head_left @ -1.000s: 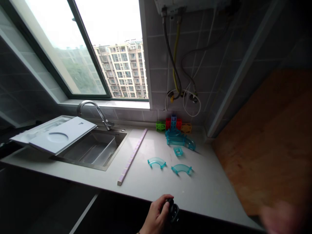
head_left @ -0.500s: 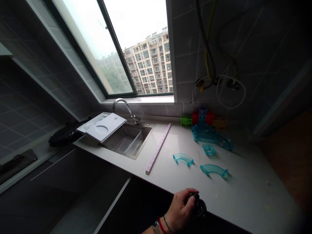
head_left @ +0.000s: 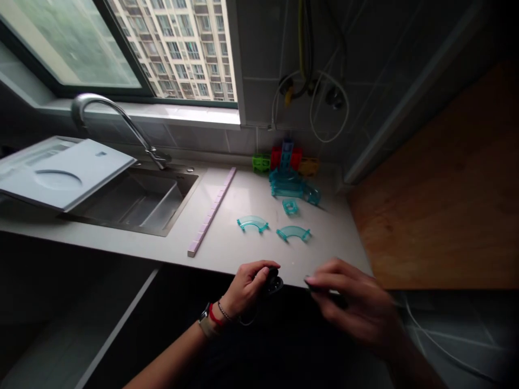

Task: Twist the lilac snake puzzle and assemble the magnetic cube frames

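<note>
My left hand (head_left: 245, 289), with a watch and bracelets at the wrist, is closed around a small black case (head_left: 275, 284), its lid up, that looks like an earbud case. It is at the counter's front edge. To the right, my right hand (head_left: 357, 302) is blurred, its thumb and fingers pinched on a small black piece (head_left: 310, 282) whose kind I cannot make out. Beyond the hands, two curved clear-teal track pieces (head_left: 253, 222) lie on the counter (head_left: 239, 256). Behind them sits a square teal piece (head_left: 290, 207).
A long pale-purple bar (head_left: 213, 210) lies between the track pieces and the sink (head_left: 172, 219). White panels (head_left: 81, 173) rest over the sink, near the faucet (head_left: 121, 116). Coloured plastic blocks (head_left: 286, 156) and teal parts (head_left: 290, 183) stand by the wall. A wooden panel (head_left: 446, 216) is at right.
The view has turned right and come closer to the counter. My right hand has come into view with a small black piece. The left still holds the case.
</note>
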`<state>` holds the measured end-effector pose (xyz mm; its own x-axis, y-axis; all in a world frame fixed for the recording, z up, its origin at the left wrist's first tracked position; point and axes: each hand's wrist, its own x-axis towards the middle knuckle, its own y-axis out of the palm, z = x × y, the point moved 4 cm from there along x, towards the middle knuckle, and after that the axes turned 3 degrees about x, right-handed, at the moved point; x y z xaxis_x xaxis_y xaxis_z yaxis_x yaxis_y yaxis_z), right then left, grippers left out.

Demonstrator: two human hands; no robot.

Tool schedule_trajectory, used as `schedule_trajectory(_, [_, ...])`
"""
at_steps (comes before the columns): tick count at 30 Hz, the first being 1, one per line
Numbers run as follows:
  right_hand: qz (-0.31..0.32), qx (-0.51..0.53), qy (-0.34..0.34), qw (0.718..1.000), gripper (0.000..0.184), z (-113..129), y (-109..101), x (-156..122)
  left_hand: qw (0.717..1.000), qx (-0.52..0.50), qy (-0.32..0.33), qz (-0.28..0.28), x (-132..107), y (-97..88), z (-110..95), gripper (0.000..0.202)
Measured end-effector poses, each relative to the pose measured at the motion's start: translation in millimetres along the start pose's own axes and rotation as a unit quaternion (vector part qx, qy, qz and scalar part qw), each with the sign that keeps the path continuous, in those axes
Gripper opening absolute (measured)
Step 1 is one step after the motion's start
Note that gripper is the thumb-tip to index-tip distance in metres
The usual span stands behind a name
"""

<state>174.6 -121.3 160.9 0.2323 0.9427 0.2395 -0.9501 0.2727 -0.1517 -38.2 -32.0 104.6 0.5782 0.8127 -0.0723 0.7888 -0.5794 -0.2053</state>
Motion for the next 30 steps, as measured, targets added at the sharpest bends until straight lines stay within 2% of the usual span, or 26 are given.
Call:
schedule_trajectory(2, [0.153, -0.017, -0.047, 0.987, 0.024, 9, 11, 9, 0.999, 0.006, 0.026, 0.032, 2, 2.8, -12, 0.043])
schedule_trajectory(3, [0.209, -0.023, -0.069, 0.975, 0.029, 11, 17, 11, 0.998, 0.005, 0.036, 0.042, 3, 3.9, -17, 0.043])
schedule_trajectory(4, [0.235, -0.03, -0.088, 0.968, 0.033, 10, 22, 13, 0.998, 0.003, 0.044, 0.051, 4, 4.8, -21, 0.042])
schedule_trajectory(6, [0.245, -0.046, -0.108, 0.962, 0.037, 5, 27, 13, 0.997, -0.001, 0.051, 0.063, 5, 6.3, -26, 0.04])
schedule_trajectory(10, [0.265, -0.048, -0.097, 0.958, 0.04, 0, 28, 6, 0.994, -0.024, 0.039, 0.101, 6, 11.1, -25, 0.04])
schedule_trajectory(15, [0.253, -0.061, -0.039, 0.965, 0.039, -2, 22, -5, 0.989, -0.046, 0.014, 0.139, 6, 18.7, -24, 0.044])
schedule_trajectory(19, [0.21, 0.013, 0.041, 0.977, 0.026, -16, 26, -16, 0.986, -0.036, 0.004, 0.162, 3, 21.9, -24, 0.046])
schedule_trajectory(23, [0.147, 0.1, 0.095, 0.98, 0.017, -30, 33, -27, 0.991, -0.022, 0.001, 0.129, -1, 21.1, -22, 0.041])
schedule_trajectory(27, [0.107, 0.143, 0.138, 0.974, 0.036, -38, 42, -41, 0.997, -0.013, -0.009, 0.08, -2, 21.2, -25, 0.044])
schedule_trajectory(30, [0.103, 0.151, 0.16, 0.97, 0.047, -40, 50, -52, 0.995, 0.063, 0.015, 0.072, -1, 16.4, -38, 0.041])
